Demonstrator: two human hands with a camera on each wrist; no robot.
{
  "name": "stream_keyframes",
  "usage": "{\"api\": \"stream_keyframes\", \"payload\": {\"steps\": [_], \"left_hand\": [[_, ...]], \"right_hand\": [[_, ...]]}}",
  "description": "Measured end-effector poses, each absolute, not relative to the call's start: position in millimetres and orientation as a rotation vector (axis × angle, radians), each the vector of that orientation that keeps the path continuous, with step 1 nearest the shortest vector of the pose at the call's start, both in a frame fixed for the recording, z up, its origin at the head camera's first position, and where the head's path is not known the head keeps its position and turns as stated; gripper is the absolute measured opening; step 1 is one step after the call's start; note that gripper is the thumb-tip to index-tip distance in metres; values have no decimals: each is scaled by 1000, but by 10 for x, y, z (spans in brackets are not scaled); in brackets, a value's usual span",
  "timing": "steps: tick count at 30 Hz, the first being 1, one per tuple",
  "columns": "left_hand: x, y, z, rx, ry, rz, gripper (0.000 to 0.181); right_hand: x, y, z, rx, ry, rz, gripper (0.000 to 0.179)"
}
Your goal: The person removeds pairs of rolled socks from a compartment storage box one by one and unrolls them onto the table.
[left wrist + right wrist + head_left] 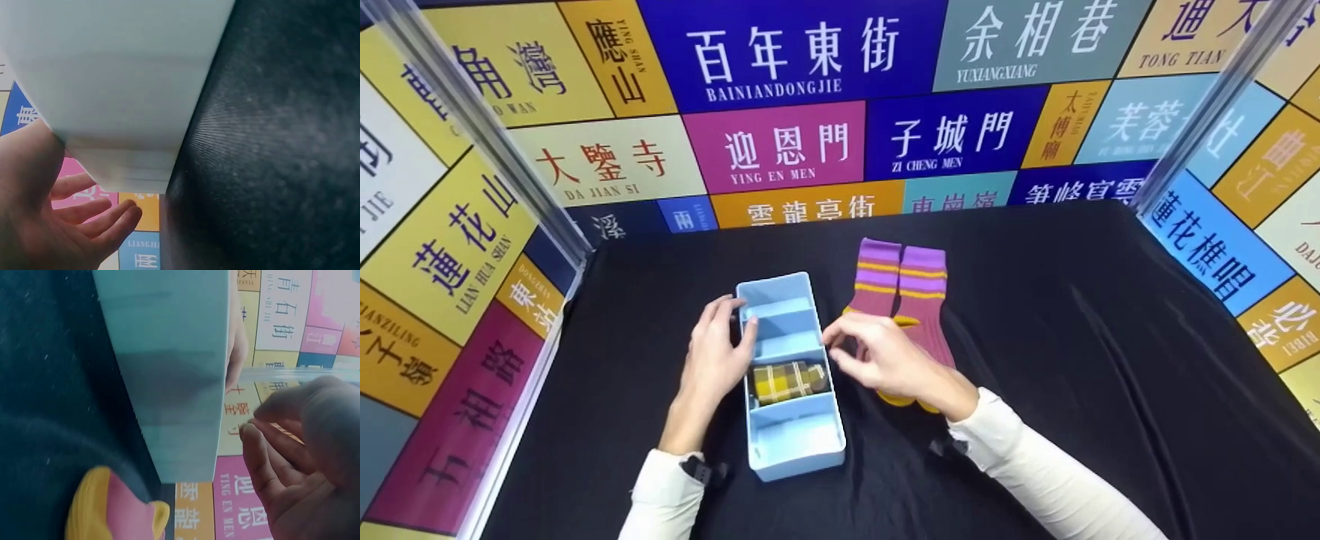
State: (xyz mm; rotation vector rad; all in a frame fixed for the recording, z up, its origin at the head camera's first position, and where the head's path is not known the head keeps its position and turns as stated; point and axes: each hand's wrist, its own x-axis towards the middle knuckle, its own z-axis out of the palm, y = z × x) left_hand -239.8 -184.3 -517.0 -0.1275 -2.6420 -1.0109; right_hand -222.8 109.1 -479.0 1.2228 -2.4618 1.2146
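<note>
Head view: a wall [780,146] of coloured panels with Chinese lettering stands behind a worktop [1080,352] covered in black cloth. On the worktop lies a long pale blue box [799,469], its four compartments running from the far end to the near one. Just right of it, a pair of socks [922,301] in purple and pink, with yellow bands, heels and toes, lies flat, partly hidden by an arm. The left hand [711,356] is at the box's left wall, fingers loosely bent and parted, thumb at the rim; whether it bears any weight I cannot tell. The right hand [883,357] is by the right rim, fingers half curled, thumb and forefinger tips near each other with nothing between them. Smallest, a yellow-and-brown plaid roll [789,382] sits crosswise in the second compartment from the near end.
</note>
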Motion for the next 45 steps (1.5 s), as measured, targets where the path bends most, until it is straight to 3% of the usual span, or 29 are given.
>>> {"api": "stream_keyframes", "payload": {"steps": [7,18,25,32,45], "left_hand": [[-2430,-1833,-5216,-161,-2632,-1091,39],[-2414,-1842,-5240,-134,-2620,-1124,39],[-2408,-1838,-5224,-137,-2618,-1123,38],[-2400,-1858,-5203,-141,-2643,-1157,37],[-2431,-1911,-5248,-226,-2643,-1200,37]], "right_hand": [[-2169,942,-4798,1338,-2594,1097,20],[-2187,713,-4811,1288,-2717,796,32],[-2194,640,-4758,1297,-2714,705,21],[-2215,559,-4647,1306,-2806,436,41],[-2265,402,-4558,1309,-2899,230,27]]}}
